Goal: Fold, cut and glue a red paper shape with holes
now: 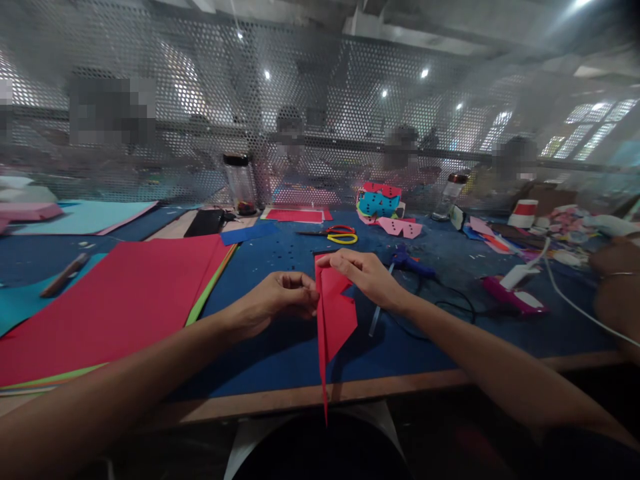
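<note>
A folded, cut piece of red paper (341, 319) stands edge-on over the front of the blue-topped table, its long pointed end hanging past the table edge. My left hand (285, 297) pinches its left edge with thumb and curled fingers. Across its upper part my right hand (370, 277) is closed, fingertips at the top fold; the thumb is partly hidden. Just beyond lie scissors (343, 235) with red and yellow handles. To the right of my right hand are a blue glue gun (413, 262) and a translucent glue stick (375, 321).
Large red sheets (125, 293) are stacked at left, near a brown marker-like stick (65, 275). A black phone-like slab (204, 223) and a jar (240, 185) stand behind. Dotted paper shapes (381, 202), a pink power strip (515, 297) and another person's arm (617, 287) are on the right.
</note>
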Motion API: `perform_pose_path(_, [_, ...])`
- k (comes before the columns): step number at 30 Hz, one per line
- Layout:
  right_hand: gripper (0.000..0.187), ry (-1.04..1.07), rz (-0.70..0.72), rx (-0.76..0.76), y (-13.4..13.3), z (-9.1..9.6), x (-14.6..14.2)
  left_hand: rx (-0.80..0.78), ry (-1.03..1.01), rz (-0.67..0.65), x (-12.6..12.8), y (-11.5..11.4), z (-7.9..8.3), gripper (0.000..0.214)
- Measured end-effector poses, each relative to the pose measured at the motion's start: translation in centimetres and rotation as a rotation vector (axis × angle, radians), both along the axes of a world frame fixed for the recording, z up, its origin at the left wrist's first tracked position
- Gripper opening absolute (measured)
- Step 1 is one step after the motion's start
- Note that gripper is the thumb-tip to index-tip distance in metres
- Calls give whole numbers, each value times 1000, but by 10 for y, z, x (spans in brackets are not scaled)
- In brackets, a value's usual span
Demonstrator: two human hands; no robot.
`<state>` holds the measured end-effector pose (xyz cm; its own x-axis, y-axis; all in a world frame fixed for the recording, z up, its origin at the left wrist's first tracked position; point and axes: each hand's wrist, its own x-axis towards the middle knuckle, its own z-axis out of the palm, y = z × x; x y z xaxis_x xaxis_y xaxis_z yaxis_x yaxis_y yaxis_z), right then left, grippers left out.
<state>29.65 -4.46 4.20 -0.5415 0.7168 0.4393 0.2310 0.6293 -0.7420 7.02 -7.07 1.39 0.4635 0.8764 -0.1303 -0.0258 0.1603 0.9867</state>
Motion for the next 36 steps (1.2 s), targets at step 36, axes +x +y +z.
perform_pose_path(36, [34,-397,-72,921,-16,-15,0,44,-139,298,-8,9,15,21])
